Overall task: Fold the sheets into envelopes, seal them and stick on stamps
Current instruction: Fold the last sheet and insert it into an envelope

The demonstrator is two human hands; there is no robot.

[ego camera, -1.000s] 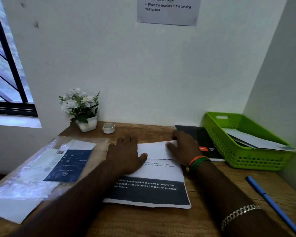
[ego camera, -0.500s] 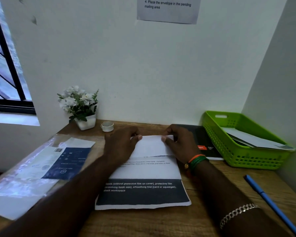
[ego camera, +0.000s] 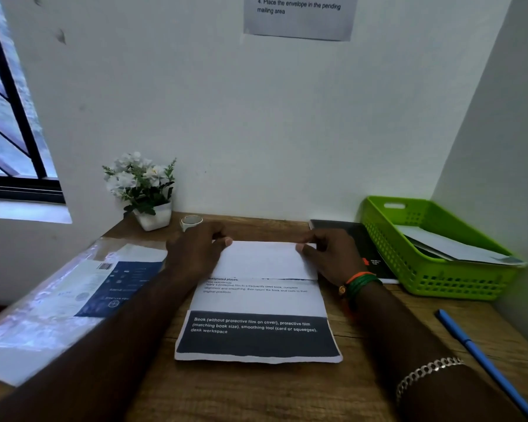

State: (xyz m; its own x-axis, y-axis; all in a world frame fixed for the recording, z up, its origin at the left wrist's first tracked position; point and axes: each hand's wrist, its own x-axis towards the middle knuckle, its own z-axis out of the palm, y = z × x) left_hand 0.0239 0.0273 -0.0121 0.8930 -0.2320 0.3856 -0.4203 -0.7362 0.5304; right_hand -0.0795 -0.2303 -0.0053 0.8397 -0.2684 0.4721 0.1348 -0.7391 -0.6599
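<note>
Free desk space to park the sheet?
Bare wood between the sheet and blue pen, and along the near edge below the sheet. Crowded: plastic packet on the left, notebook and green basket back right.

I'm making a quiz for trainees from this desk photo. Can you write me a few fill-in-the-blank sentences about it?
1. Both hands pinch the far corners of the ____, left hand, right hand.
2. The basket at the right is ____ in colour.
3. The pen is ____.
4. The white pot holds ____.

Missing words: sheet; green; blue; flowers
</note>
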